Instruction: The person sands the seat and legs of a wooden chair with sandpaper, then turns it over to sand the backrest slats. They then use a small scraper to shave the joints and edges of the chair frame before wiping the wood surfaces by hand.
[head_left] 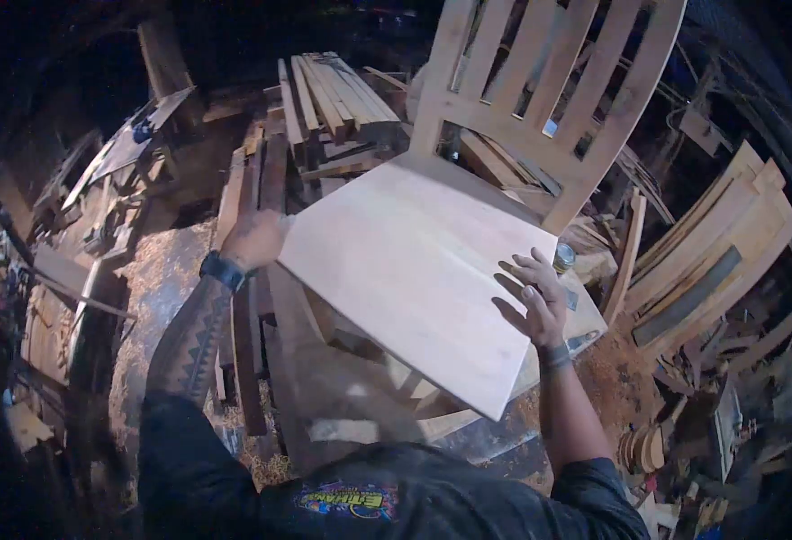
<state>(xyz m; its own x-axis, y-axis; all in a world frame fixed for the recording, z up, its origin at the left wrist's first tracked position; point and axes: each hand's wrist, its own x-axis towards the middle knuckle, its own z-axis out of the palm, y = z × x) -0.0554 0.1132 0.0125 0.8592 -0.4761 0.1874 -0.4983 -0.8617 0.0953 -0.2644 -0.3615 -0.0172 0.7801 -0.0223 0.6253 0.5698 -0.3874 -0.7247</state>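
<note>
Our left hand (256, 239) grips the wooden seat (405, 270) by one corner, our right hand (543, 301) spreads wide at the opposite edge, and the slatted backrest (515, 131) rises beyond both

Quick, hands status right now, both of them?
Left hand: at the left corner of the wooden chair seat; fingers mostly hidden, grip can't be told.
Right hand: open, fingers spread by the seat's right edge, holding nothing visible.
</note>
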